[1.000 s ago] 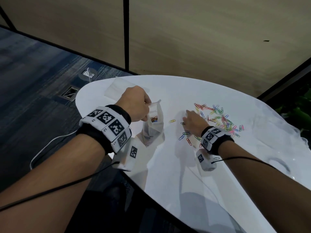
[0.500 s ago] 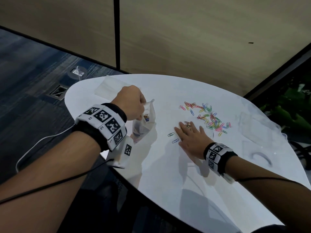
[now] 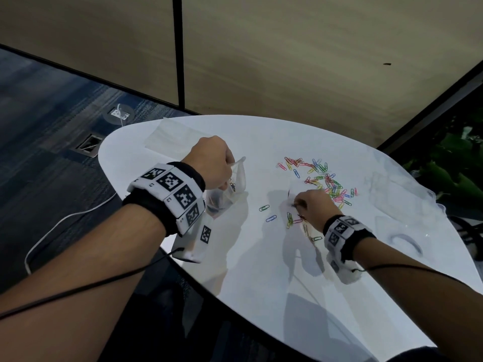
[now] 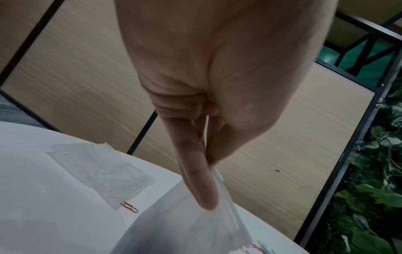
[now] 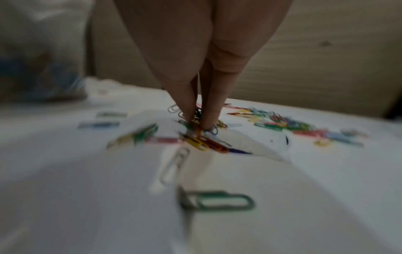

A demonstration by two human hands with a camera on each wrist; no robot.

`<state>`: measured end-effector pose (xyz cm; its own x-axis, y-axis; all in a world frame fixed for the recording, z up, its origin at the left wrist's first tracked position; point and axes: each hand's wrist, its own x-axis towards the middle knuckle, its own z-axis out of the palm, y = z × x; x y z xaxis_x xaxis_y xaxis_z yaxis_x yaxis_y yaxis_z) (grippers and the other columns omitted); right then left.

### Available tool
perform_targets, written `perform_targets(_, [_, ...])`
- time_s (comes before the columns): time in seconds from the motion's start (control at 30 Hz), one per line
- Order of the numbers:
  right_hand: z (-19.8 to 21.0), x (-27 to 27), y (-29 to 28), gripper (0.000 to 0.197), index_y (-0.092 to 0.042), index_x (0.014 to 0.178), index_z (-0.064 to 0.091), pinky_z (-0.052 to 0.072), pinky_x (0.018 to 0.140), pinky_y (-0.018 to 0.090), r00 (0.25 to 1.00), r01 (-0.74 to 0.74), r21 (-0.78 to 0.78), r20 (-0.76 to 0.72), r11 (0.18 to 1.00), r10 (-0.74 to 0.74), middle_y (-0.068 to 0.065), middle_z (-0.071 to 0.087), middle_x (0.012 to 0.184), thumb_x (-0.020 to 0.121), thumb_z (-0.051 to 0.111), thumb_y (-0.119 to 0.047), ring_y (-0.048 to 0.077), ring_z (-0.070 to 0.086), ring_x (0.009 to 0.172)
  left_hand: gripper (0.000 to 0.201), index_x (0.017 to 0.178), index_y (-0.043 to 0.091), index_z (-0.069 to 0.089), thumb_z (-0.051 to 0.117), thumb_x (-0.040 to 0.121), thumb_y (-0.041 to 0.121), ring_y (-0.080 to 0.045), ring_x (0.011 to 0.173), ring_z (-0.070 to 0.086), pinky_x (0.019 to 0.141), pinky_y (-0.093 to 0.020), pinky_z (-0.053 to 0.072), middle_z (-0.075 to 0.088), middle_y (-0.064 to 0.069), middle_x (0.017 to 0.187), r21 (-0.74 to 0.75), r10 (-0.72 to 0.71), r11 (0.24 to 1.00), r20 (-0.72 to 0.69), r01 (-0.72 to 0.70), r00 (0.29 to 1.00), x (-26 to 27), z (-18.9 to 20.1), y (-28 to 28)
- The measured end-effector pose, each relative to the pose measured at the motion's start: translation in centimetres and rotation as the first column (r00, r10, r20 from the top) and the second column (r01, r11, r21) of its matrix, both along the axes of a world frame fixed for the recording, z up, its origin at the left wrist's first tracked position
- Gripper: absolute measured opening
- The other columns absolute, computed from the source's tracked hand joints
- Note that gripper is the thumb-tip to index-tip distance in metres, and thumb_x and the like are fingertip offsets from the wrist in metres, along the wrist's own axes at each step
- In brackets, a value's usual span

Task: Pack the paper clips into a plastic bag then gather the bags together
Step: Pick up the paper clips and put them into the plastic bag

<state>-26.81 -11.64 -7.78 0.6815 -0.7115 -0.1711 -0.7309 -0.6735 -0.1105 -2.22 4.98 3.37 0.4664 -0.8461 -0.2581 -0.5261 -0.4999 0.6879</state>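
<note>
The left hand [image 3: 211,163] pinched the small clear plastic bag [image 3: 232,189] open (ready for filling), while the right hand [image 3: 312,205] pinched bright wire paper clips [image 5: 196,132].

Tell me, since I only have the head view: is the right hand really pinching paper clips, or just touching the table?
Observer: Pinching. On the right wrist view the right hand has its fingers closed on a small bunch of paper clips.
Operator: How is the bag held?
Observer: The left hand pinches the plastic bag by its top edge.
Operator: Anything hidden behind that hand?
Observer: One reddish clip at the corner of the flat spare bag.
</note>
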Motion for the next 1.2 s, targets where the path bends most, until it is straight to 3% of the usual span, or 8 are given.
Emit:
perform_targets(0.2, [3.2,0.8,-1.4,0.004,-0.012,0.084,0.075,0.055,0.079,0.021,0.764,0.376,0.484,0.321,0.79,-0.56,0.002,0.075,0.083,0.085,0.074,-0.015,0.012,0.072,0.076,0.031,0.102,0.005,0.075,0.047,0.093,-0.004,-0.015,0.062,0.076,0.077,-0.033,0.064,0.078,-0.012,0.088,-0.003,-0.027,1.0,0.013,0.027,1.0,-0.8,-0.2,-0.3])
perform_targets(0.33, [7.3,3.8,1.0,0.009,0.006,0.095,0.069,0.059,0.083,0.028,0.431,-0.042,0.868,0.463,0.495,-0.775,0.017,0.07,0.094,0.087,0.068,0.002,0.027,0.071,0.087,0.032,0.102,0.004,0.075,0.045,0.093,-0.005,-0.017,0.062,0.077,0.075,-0.034,0.064,0.078,-0.013,0.088,-0.005,-0.034,0.999,0.001,0.034,0.999,-1.2,-0.1,-0.5])
perform_targets(0.5, [9.7,7.9,5.9,0.01,0.007,0.099,0.066,0.06,0.082,0.028,0.502,-0.221,0.866,0.496,0.449,-0.709,0.016,0.068,0.088,0.089,0.065,0.003,0.023,0.069,0.08,0.028,0.106,0.004,0.073,0.049,0.094,-0.003,-0.021,0.062,0.076,0.075,-0.038,0.065,0.077,-0.014,0.085,-0.036,-0.043,0.998,-0.007,0.043,0.999,-2.0,-0.1,-0.7])
perform_targets(0.6, [8.7,8.8,7.4,0.005,-0.003,0.092,0.07,0.06,0.085,0.039,0.661,-0.141,0.735,0.568,0.663,-0.49,0.012,0.073,0.087,0.087,0.069,-0.004,0.022,0.07,0.078,0.024,0.098,0.005,0.077,0.053,0.093,0.0,-0.022,0.064,0.077,0.075,-0.038,0.065,0.078,-0.014,0.08,-0.049,-0.06,0.997,-0.005,0.06,0.998,-2.0,-0.1,-0.7])
perform_targets(0.73, [9.2,8.8,7.7,0.027,-0.025,0.113,0.072,0.056,0.067,0.027,0.914,-0.176,0.462,0.404,0.869,-0.03,-0.011,0.072,0.113,0.09,0.06,-0.016,-0.004,0.068,0.074,0.026,0.088,0.005,0.077,0.052,0.091,-0.001,-0.021,0.064,0.077,0.076,-0.037,0.064,0.078,-0.014,0.079,-0.05,-0.061,0.997,-0.001,0.061,0.998,-1.6,-0.1,-0.7])
perform_targets(0.9, [9.7,7.5,5.3,0.033,-0.013,0.095,0.075,0.061,0.079,0.041,0.774,-0.033,0.47,0.57,0.882,-0.275,0.003,0.074,0.097,0.092,0.046,0.004,0.017,0.073,0.084,0.029,0.106,0.003,0.074,0.049,0.093,-0.003,-0.024,0.065,0.077,0.076,-0.038,0.065,0.078,-0.015,0.093,-0.05,-0.03,0.998,-0.003,0.03,1.0,-1.3,-0.3,-0.7])
perform_targets(1.03, [5.2,4.4,5.3,0.042,-0.021,0.143,0.048,0.037,0.112,0.036,0.963,-0.241,0.172,0.164,0.955,0.214,0.002,0.048,0.148,0.101,0.047,-0.023,0.017,0.051,0.128,0.029,0.101,-0.004,0.075,0.048,0.091,-0.007,-0.022,0.062,0.077,0.074,-0.039,0.065,0.077,-0.018,0.095,-0.048,-0.018,0.999,0.006,0.018,1.0,-1.1,-0.4,-0.7])
perform_targets(1.2, [-1.9,-1.0,6.0,0.062,-0.017,0.157,0.003,0.018,0.122,0.046,0.803,-0.532,0.088,-0.263,0.842,0.535,0.004,-0.004,0.165,0.102,0.022,-0.038,0.026,0.005,0.153,0.03,0.094,0.003,0.078,0.05,0.089,-0.007,-0.02,0.068,0.076,0.077,-0.039,0.064,0.078,-0.014,0.087,-0.035,-0.023,0.999,0.025,0.023,0.999,-0.9,-0.4,-0.5])
